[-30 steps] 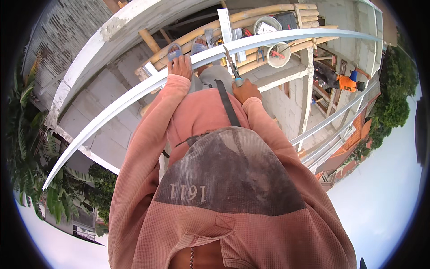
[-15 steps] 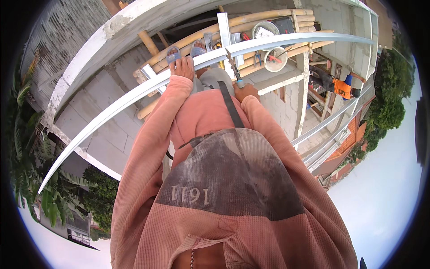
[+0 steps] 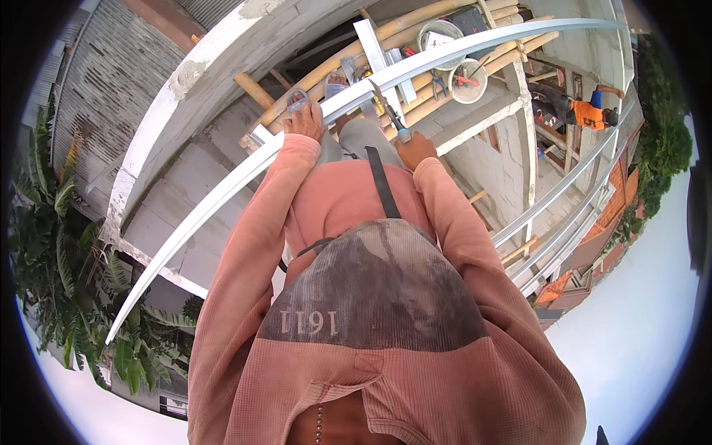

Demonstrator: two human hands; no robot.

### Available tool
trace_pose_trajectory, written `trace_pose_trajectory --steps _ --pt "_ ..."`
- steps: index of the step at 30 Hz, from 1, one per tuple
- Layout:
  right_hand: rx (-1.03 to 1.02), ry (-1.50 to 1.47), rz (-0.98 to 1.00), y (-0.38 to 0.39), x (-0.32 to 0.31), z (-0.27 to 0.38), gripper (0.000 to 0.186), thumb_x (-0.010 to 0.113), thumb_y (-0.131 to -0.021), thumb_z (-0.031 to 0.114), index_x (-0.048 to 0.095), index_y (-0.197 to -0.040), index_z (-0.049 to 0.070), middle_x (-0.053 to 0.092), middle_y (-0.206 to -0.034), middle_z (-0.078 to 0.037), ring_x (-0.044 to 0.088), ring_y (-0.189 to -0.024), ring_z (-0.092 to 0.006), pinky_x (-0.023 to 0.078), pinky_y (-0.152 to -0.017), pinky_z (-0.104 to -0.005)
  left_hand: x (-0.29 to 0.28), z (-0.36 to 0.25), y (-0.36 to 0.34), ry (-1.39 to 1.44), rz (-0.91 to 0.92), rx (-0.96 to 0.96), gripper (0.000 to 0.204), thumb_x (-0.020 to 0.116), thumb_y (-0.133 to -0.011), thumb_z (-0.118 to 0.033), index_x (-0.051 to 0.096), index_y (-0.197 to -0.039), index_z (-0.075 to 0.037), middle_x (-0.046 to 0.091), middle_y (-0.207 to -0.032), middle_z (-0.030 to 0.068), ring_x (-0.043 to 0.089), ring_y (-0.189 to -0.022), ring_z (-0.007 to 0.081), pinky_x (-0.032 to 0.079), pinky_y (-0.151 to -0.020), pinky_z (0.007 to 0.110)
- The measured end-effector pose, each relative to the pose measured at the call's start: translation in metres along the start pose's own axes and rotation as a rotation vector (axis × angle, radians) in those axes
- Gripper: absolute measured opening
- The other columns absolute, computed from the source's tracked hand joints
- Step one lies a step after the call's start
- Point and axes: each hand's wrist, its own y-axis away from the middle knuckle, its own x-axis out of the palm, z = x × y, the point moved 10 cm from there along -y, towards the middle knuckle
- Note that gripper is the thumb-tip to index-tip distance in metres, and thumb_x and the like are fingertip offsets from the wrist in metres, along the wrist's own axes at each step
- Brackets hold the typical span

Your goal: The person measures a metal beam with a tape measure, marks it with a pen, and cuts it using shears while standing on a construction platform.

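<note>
My left hand (image 3: pixel 302 123) has its fingers curled on a long white metal channel (image 3: pixel 189 215) that runs diagonally across the picture. My right hand (image 3: pixel 417 150) grips snips (image 3: pixel 404 135) by the blue handle, their long dark jaws lying at the channel's near edge. Short white channel pieces (image 3: pixel 363 33) lie crosswise beneath the long one, on bamboo poles (image 3: pixel 252 90). My sandalled feet (image 3: pixel 335 84) are on the poles beyond the channel. Beside them are pliers (image 3: pixel 438 87), a white bucket (image 3: pixel 467 87) with red-handled tools, and a second bucket (image 3: pixel 432 37).
A co-worker in an orange shirt (image 3: pixel 586 113) is at the right among timber and open framing. Concrete beams (image 3: pixel 475 122) and a block wall (image 3: pixel 167 115) surround openings below me. More metal rails (image 3: pixel 549 193) cross at the right. A corrugated roof and leafy plants (image 3: pixel 67 274) lie at the left.
The view has tilted, so the channel's right end sits higher and its left end lower. Both hands appear slightly further right, still holding the channel and snips.
</note>
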Motion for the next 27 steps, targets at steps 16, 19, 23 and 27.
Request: trace_pose_trajectory --steps 16,19,23,27 --pt "0.192 -0.465 0.851 0.085 -0.016 -0.035 0.064 0.069 -0.073 0.055 0.058 -0.121 0.014 0.059 -0.113 -0.010 0.062 -0.097 -0.0270 0.053 -0.086 -0.0524 0.015 0.031 -0.041 0.227 0.469 0.052 0.104 0.082 -0.069 -0.053 0.033 -0.145 -0.004 0.042 -0.146 0.0197 0.042 -0.138 0.0336 0.041 -0.111 0.043" --pt "0.196 -0.453 0.878 0.076 -0.023 -0.017 0.072 0.071 -0.072 0.061 0.054 -0.127 0.017 0.058 -0.113 -0.010 0.061 -0.100 -0.0280 0.052 -0.086 -0.0575 0.025 0.040 -0.056 0.249 0.502 0.093 0.115 0.083 -0.064 -0.057 0.029 -0.150 -0.002 0.043 -0.145 0.0205 0.044 -0.136 0.0344 0.038 -0.114 0.038" --pt "0.207 -0.417 0.915 0.072 -0.031 0.005 0.082 0.073 -0.070 0.066 0.051 -0.132 0.017 0.057 -0.112 -0.010 0.060 -0.104 -0.0298 0.050 -0.087 -0.0642 0.029 0.042 -0.059 0.296 0.547 0.117 0.116 0.082 -0.063 -0.059 0.031 -0.150 -0.003 0.045 -0.144 0.0196 0.044 -0.136 0.0343 0.036 -0.115 0.038" --pt "0.228 -0.333 0.891 0.060 -0.044 0.021 0.085 0.072 -0.071 0.066 0.049 -0.135 0.016 0.054 -0.117 -0.012 0.059 -0.107 -0.0322 0.050 -0.088 -0.0652 0.033 0.045 -0.060 0.374 0.632 0.078 0.115 0.082 -0.063 -0.060 0.030 -0.151 -0.005 0.046 -0.144 0.0184 0.041 -0.139 0.0327 0.036 -0.115 0.041"
